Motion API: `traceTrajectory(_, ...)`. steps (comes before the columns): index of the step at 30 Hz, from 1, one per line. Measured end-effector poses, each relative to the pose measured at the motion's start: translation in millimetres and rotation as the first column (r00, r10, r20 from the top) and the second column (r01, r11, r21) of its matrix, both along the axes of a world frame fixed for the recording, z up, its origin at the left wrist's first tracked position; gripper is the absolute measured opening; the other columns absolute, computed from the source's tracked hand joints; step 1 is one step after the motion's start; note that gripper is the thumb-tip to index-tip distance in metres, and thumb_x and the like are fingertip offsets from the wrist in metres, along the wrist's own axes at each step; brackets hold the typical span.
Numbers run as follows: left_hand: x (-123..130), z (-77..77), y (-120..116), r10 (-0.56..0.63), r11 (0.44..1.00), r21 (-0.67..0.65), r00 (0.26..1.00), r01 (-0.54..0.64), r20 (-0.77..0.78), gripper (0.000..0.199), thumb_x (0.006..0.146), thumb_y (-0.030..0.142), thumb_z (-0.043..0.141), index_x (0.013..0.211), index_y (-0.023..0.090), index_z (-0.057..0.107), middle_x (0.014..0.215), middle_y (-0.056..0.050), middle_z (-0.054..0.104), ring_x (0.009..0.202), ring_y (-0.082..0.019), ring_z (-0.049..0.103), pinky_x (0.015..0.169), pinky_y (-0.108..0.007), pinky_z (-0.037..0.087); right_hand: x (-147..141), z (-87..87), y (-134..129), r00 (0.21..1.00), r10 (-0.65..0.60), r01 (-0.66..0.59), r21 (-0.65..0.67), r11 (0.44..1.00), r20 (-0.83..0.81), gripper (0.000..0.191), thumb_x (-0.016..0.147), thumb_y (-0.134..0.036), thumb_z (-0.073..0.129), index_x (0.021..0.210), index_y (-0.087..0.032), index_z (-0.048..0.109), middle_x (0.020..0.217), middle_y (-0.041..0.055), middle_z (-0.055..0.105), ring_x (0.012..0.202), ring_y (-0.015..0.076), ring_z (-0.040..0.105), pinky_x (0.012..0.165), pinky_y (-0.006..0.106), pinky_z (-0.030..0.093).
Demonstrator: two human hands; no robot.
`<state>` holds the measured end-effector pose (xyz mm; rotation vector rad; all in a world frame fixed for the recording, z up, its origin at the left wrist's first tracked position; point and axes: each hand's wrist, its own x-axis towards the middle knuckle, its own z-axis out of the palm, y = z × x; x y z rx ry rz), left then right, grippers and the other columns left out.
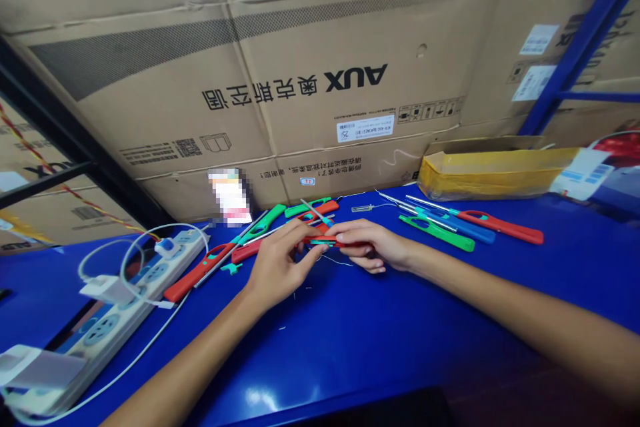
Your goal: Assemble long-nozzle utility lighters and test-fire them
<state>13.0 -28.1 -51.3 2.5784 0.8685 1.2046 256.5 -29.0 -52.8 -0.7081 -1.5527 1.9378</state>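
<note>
My left hand (280, 263) and my right hand (370, 247) meet over the blue work surface (345, 347), both pinching a red utility lighter (340, 241) with teal parts. Its nose and part of its body are hidden by my fingers. Just beyond my hands lie further red and green lighters, including a green one (260, 225). A red lighter (197, 272) rests left of my left hand, near a small teal plastic part (231, 268). To the right lie a green lighter (437, 233), a blue lighter (473, 230) and a red lighter (500, 227).
A white power strip (120, 320) with white plugs and cables lies at the left. Large cardboard AUX cartons (320, 67) stand behind the surface. A yellow-lined cardboard tray (495, 170) sits at the back right, beside a blue shelf upright (575, 47).
</note>
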Motion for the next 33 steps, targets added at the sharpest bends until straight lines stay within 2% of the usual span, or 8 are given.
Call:
traceTrajectory(14, 2.8, -1.1, -2.0, 0.024, 1.0, 0.017, 1.0, -0.024, -0.007, 0.014, 0.102, 0.032, 0.071, 0.109, 0.021, 0.076, 0.089, -0.002, 0.071, 0.071, -0.014, 0.059, 0.069, -0.028, 0.049, -1.3, -2.7, -1.2, 0.999, -0.034, 0.034, -0.009, 0.999, -0.014, 0.03, 0.096, -0.041, 0.065, 0.116, -0.019, 0.059, 0.053, -0.0149, 0.032, 0.034, 0.0078, 0.021, 0.029, 0.019, 0.021)
traceTrajectory(20, 1.0, -1.4, -1.0, 0.008, 1.0, -0.011, 1.0, -0.008, -0.02, 0.016, 0.105, 0.029, 0.064, 0.114, 0.021, 0.075, 0.098, -0.005, 0.073, 0.079, -0.018, 0.065, 0.071, -0.03, 0.052, -1.4, -3.1, 0.0, 0.999, -0.04, 0.039, -0.021, 0.999, -0.02, 0.03, 0.097, -0.039, 0.063, 0.119, -0.019, 0.059, 0.053, -0.0148, 0.032, 0.034, 0.008, 0.022, 0.03, 0.02, 0.02)
traceTrajectory(28, 1.5, -2.5, -2.6, 0.033, 0.999, -0.009, 0.999, -0.033, -0.026, 0.016, 0.104, 0.033, 0.068, 0.109, 0.02, 0.075, 0.091, -0.004, 0.071, 0.073, -0.016, 0.061, 0.069, -0.03, 0.049, -2.9, -4.1, -2.0, 1.0, -0.025, 0.025, -0.014, 1.0, -0.019, 0.028, 0.097, -0.04, 0.063, 0.115, -0.02, 0.058, 0.052, -0.0149, 0.032, 0.033, 0.008, 0.022, 0.03, 0.02, 0.023)
traceTrajectory(33, -1.2, -3.2, 1.5, 0.011, 1.0, -0.016, 0.999, -0.012, -0.03, 0.014, 0.104, 0.031, 0.068, 0.113, 0.022, 0.075, 0.101, -0.005, 0.076, 0.088, -0.02, 0.07, 0.08, -0.033, 0.055, -3.2, -4.6, -0.2, 0.999, -0.052, 0.052, 0.014, 0.999, 0.006, 0.027, 0.098, -0.041, 0.063, 0.112, -0.019, 0.059, 0.053, -0.0146, 0.033, 0.033, 0.0077, 0.025, 0.029, 0.02, 0.023)
